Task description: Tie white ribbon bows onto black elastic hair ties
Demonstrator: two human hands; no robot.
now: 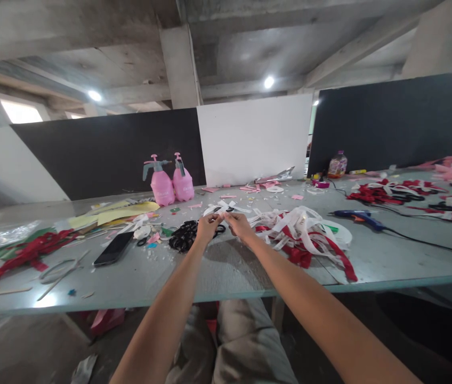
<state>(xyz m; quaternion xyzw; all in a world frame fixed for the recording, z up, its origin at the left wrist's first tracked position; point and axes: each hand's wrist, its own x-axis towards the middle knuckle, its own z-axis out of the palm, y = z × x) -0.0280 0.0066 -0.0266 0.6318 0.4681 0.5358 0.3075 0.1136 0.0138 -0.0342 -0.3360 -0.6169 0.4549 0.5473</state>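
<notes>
My left hand (208, 226) and my right hand (239, 224) meet above the middle of the table, fingertips pinched together. Between them is a white ribbon strip (226, 205), whose ends stick up past the fingers. Just left of my left hand lies a heap of black bands (186, 236). To the right of my right hand is a tangled pile of white and red ribbons (300, 229), with a white roll (341, 237) partly under it. More white strips lie behind my fingertips; their exact shape is partly hidden.
A phone (114, 248) and red ribbons (36, 250) lie left. Two pink spray bottles (162, 186) stand at the back. On the right are a blue glue gun (360, 217) with its cable, a bottle (337, 165) and more red ribbons (386, 192). Upright panels (253, 138) close off the back.
</notes>
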